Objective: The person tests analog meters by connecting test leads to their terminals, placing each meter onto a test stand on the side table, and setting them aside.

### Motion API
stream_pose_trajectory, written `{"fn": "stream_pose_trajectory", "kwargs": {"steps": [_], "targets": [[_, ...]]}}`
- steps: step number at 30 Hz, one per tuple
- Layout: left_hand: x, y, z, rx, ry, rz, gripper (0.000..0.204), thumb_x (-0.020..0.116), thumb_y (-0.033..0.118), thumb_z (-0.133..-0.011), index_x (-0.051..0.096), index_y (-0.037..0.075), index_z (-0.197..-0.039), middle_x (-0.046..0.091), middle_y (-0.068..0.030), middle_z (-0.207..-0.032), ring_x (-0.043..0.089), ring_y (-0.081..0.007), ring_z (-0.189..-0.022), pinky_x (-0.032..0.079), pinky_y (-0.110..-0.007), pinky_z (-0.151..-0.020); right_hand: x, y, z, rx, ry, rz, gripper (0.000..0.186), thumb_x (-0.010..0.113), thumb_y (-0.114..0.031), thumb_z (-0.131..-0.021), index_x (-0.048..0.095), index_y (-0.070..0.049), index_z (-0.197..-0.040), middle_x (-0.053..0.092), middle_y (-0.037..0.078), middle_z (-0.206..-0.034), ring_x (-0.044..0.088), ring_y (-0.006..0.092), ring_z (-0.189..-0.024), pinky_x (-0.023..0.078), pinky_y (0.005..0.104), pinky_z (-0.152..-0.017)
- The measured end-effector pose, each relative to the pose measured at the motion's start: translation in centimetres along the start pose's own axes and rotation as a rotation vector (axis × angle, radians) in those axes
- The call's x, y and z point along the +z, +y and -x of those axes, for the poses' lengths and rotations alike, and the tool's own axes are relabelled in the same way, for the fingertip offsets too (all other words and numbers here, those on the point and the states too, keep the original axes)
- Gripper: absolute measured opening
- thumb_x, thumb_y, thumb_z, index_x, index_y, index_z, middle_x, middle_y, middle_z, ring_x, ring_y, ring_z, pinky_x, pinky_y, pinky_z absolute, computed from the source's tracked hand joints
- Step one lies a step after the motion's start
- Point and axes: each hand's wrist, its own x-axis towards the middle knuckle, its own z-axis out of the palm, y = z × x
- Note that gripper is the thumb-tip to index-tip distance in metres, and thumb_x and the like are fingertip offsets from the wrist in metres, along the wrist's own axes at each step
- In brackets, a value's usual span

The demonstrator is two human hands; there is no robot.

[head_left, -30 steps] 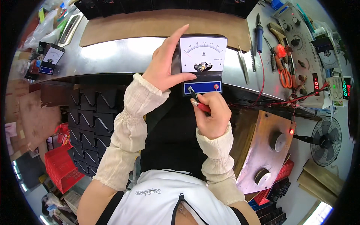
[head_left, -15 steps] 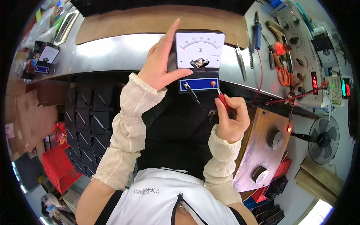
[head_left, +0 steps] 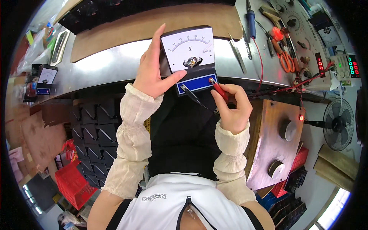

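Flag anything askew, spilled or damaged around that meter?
Nothing looks spilled or plainly damaged. The meter gripped by the left hand sits askew to the steel bench, its lower end past the front edge, likely just handling. Its metal mechanism shows below the scale, possibly normal.

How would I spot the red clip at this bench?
At the front edge of the metal bench, the left hand holds a white-faced meter. At the right end of its blue strip, the right hand holds the red clip; the other clip, at the left end, is black.
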Motion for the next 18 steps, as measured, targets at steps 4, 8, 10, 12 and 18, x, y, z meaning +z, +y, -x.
{"fn": "stream_pose_trajectory", "kwargs": {"steps": [4, 8, 10, 12, 18], "targets": [[-0.5, -0.2, 0.2, 0.021, 0.012, -0.027, 0.102, 0.081, 0.018, -0.071, 0.023, 0.006, -0.154, 0.058, -0.0253, -0.129, 0.056, -0.0418, -0.122, 0.041, -0.044, -0.106, -0.1, -0.7, -1.0, -0.17, 0.007, 0.054, 0.026, 0.083, -0.001, -0.075, 0.069, 0.0, -0.097, 0.067, 0.011, -0.1, 0.064, 0.0176, -0.082, 0.053, 0.0274, -0.069], [-0.5, 0.4, 0.3, 0.019, -0.004, -0.052, 0.104, 0.084, 0.021, -0.071, 0.025, 0.006, -0.155, 0.056, -0.0252, -0.132, 0.054, -0.0408, -0.125, 0.039, -0.043, -0.108, 0.6, -1.6, -1.9, -0.291, 0.029, 0.09, 0.05, 0.087, -0.008, -0.072, 0.065, 0.001, -0.115, 0.063, 0.016, -0.119, 0.064, 0.0264, -0.102, 0.054, 0.0307, -0.076], [-0.4, 0.6, 0.5, -0.058, -0.023, 0.015, 0.104, 0.084, 0.02, -0.07, 0.024, 0.007, -0.155, 0.056, -0.0249, -0.132, 0.054, -0.0399, -0.125, 0.039, -0.043, -0.108, 1.3, -2.8, -1.4, -0.171, -0.062, 0.074, 0.078, 0.089, -0.017, -0.07, 0.051, 0.003, -0.136, 0.052, 0.021, -0.136, 0.057, 0.0353, -0.118, 0.051, 0.0398, -0.093], [-0.2, 0.8, 0.5, -0.028, -0.034, -0.026, 0.106, 0.084, 0.016, -0.07, 0.023, 0.008, -0.156, 0.056, -0.0238, -0.133, 0.054, -0.0374, -0.126, 0.038, -0.042, -0.109, 2.1, -1.8, -1.2, -0.305, -0.079, 0.261, 0.088, 0.088, -0.02, -0.072, 0.042, 0.006, -0.142, 0.048, 0.025, -0.139, 0.052, 0.0403, -0.122, 0.047, 0.0429, -0.099], [-0.1, 1.4, 0.0, -0.097, -0.089, 0.063, 0.11, 0.082, 0.009, -0.072, 0.015, 0.01, -0.159, 0.055, -0.0205, -0.136, 0.052, -0.0299, -0.128, 0.037, -0.04, -0.111, 1.2, -1.2, 0.1, -0.186, -0.038, 0.114, 0.082, 0.086, -0.018, -0.075, 0.043, 0.006, -0.141, 0.049, 0.025, -0.137, 0.052, 0.0403, -0.121, 0.046, 0.0423, -0.1]]}}
